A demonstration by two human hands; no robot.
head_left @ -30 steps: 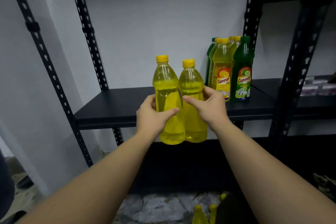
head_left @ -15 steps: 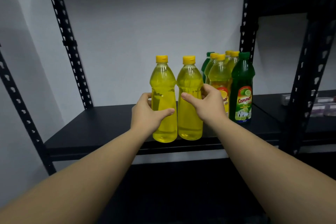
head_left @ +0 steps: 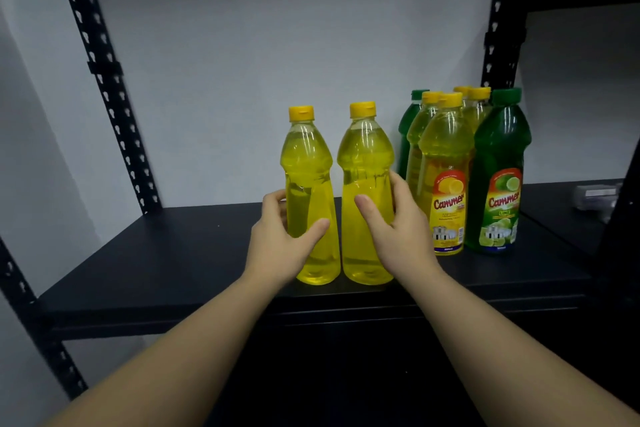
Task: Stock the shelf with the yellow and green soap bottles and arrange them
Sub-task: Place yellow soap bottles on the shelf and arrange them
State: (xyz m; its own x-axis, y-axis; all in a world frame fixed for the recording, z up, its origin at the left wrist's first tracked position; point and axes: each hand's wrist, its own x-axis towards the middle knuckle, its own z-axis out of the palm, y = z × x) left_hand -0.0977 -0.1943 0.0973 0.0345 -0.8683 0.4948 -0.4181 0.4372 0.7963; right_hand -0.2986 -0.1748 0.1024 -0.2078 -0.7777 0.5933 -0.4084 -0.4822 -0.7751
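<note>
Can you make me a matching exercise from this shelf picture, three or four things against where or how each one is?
Things:
1. left hand
2. right hand
3. green bottle with lime label
4. yellow bottle with lemon label

Places or states:
A. frontmost right on the shelf, untouched
B. grips the right-hand unlabelled yellow bottle
C. stands just left of the labelled green one
D. grips the left-hand unlabelled yellow bottle

Pairs: 1-D, 2-B, 3-A, 4-C

On the black shelf (head_left: 173, 253) stand eight soap bottles. Six are yellow: two unlabelled-side ones (head_left: 310, 194) near the front edge, and four (head_left: 446, 170) clustered towards the shelf's right end. Two are green: one (head_left: 498, 170) at the front of that cluster, one (head_left: 408, 121) behind.
</note>
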